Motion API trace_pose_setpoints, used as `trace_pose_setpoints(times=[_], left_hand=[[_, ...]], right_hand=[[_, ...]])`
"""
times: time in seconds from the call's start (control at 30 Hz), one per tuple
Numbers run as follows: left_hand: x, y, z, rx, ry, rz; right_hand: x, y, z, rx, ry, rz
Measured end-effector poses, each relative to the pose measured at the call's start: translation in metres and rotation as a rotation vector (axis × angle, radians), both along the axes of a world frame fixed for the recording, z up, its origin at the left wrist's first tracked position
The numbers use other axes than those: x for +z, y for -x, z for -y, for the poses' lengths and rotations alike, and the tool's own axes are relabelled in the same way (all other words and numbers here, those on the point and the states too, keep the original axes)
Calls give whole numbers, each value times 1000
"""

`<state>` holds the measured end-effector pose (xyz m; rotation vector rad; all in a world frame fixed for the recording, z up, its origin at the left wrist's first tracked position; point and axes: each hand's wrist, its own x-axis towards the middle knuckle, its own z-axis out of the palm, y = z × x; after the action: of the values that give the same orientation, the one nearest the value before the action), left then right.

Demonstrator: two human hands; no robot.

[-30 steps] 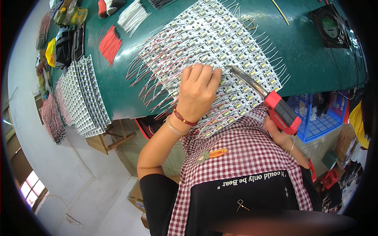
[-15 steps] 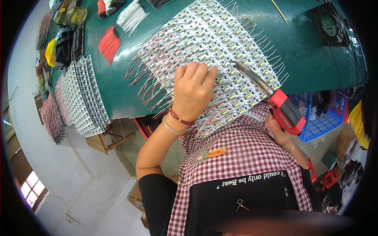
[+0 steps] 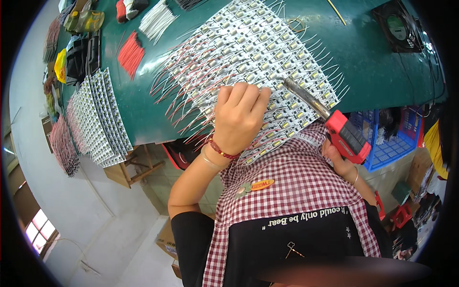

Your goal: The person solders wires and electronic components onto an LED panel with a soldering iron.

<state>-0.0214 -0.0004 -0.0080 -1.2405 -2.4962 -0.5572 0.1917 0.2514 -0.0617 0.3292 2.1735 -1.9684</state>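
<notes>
A large white LED circuit board panel [image 3: 267, 52] lies on the green table, covered in rows of small components. Red and white wires stick out along its left side, and white wires along its right. Over the panel's lower middle, my left hand [image 3: 239, 115] is closed with its fingers curled down; its fingertips and anything between them are hidden. My right hand [image 3: 338, 160] grips a red and black soldering iron [image 3: 346, 134] by its handle. Its metal barrel slants up and left, and the tip is over the panel, just right of my left hand.
At the left table edge lies a stack of similar boards [image 3: 103, 115] with wires hanging off. Red wires [image 3: 130, 55] and white wires [image 3: 158, 21] are bundled at the back. A black fan [image 3: 398, 26] stands far right, above a blue crate [image 3: 389, 148] below the table.
My left hand has shifted slightly right and nearer to me, still closed over the panel. The soldering iron has moved only a little.
</notes>
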Motion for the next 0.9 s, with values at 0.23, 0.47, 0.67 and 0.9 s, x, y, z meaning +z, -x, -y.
trace_pose_setpoints(times=[0.23,0.47,0.67,0.9], left_hand=[[-11,-3,-2,0,-13,16],[-14,-6,-4,6,-16,18],[-13,-6,-3,4,-13,21],[-13,-5,-3,11,-18,-12]], right_hand=[[11,5,9,-63,-98,-11],[5,3,9,-12,-157,-95],[11,0,6,-33,-130,-47],[13,-1,6,-60,-127,-16]])
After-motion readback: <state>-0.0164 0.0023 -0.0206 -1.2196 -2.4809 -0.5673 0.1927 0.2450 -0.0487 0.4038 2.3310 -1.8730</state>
